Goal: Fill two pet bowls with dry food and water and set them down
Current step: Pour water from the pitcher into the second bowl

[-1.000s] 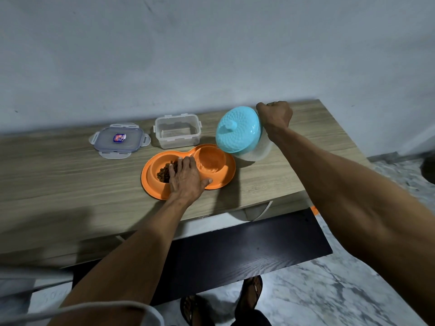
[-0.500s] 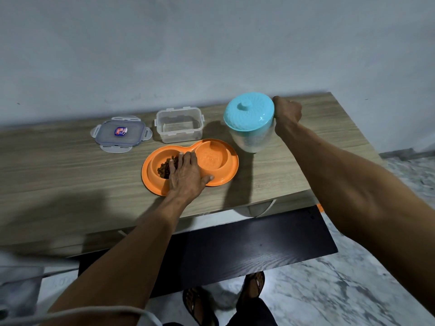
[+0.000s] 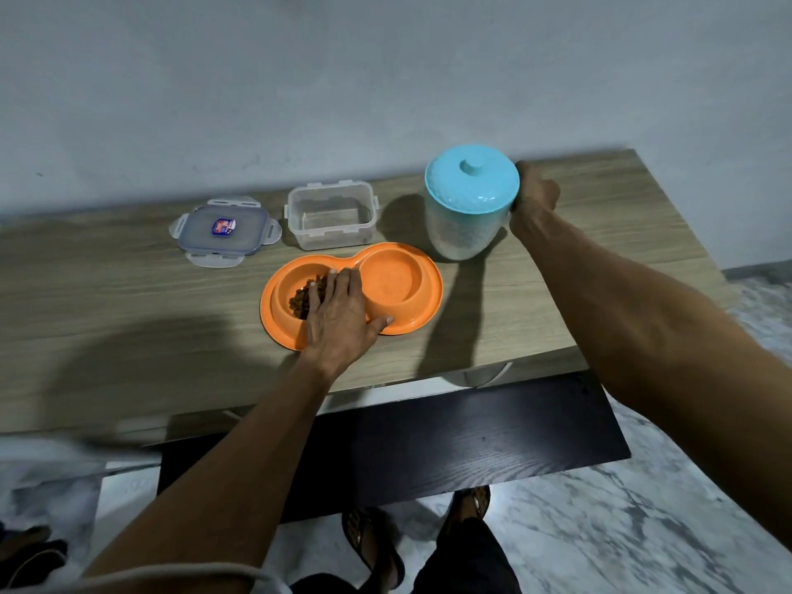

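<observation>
An orange double pet bowl [image 3: 424,293] lies on the wooden table [image 3: 128,310]. Its left well holds brown dry food [image 3: 302,297]; its right well looks glossy, and I cannot tell whether water is in it. My left hand [image 3: 343,315] rests flat on the bowl's middle, fingers straight, thumb on the front rim. A clear jug with a turquoise lid [image 3: 469,199] stands upright on the table just right of the bowl. My right hand [image 3: 533,199] grips its handle, which the hand hides.
An empty clear food container [image 3: 330,216] stands behind the bowl, and its grey lid [image 3: 225,229] lies to the left. A wall runs along the table's far edge. A dark lower shelf [image 3: 450,443] juts out under the table; marble floor lies to the right.
The jug went from tilted over the right well to upright and moved right, now standing on the table. My left hand stayed on the bowl.
</observation>
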A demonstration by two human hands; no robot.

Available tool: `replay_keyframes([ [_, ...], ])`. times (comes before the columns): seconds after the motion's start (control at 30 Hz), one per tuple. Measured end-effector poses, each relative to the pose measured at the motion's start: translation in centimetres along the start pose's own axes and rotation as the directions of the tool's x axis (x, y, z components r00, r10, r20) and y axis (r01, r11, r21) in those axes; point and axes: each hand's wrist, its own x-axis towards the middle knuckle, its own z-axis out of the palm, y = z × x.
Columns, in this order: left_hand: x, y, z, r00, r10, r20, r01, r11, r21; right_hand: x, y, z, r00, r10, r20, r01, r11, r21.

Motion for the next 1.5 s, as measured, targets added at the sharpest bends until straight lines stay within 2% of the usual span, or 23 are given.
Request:
replay_keyframes([
  [0.2,0.1,-0.5,0.2,1.000,-0.022,0.007,0.022,1.000,-0.008,1.7,0.5,0.3,0.999,0.020,0.038,-0.019,0.999,-0.028],
  [0.4,-0.1,-0.5,0.4,0.997,-0.055,0.057,0.058,0.997,-0.057,2.8,2.9,-1.3,0.998,0.038,-0.056,-0.047,0.984,-0.170],
  [0.53,-0.7,-1.0,-0.3,0.992,-0.115,-0.054,0.105,0.982,-0.158,-0.9,4.4,-2.8,0.983,0.079,-0.164,-0.113,0.971,-0.212],
  [0.6,-0.9,-1.9,-0.6,0.976,-0.187,-0.112,0.164,0.969,-0.183,-2.8,5.4,-3.1,0.984,0.083,-0.157,-0.126,0.950,-0.285],
  [0.7,-1.2,-3.6,-0.6,0.907,-0.399,-0.136,0.357,0.899,-0.255,-6.1,7.0,-2.5,0.993,0.060,-0.104,-0.099,0.901,-0.423],
  [0.77,-1.4,-4.6,-0.5,0.844,-0.526,-0.104,0.473,0.822,-0.318,-7.9,8.3,-1.6,0.999,0.043,-0.028,-0.051,0.857,-0.512],
  [0.93,-1.5,-6.2,-0.7,0.710,-0.703,0.039,0.655,0.640,-0.401,-10.0,10.4,0.5,0.991,0.068,0.118,0.023,0.771,-0.637],
  [1.17,-0.8,-8.5,-0.6,0.715,-0.694,0.087,0.657,0.624,-0.423,-11.2,11.5,1.6,0.984,0.065,0.165,0.081,0.661,-0.746],
  [1.5,-0.5,-9.2,-1.4,0.669,-0.718,0.191,0.698,0.519,-0.493,-12.5,11.2,1.1,0.991,0.043,0.127,0.065,0.676,-0.734],
])
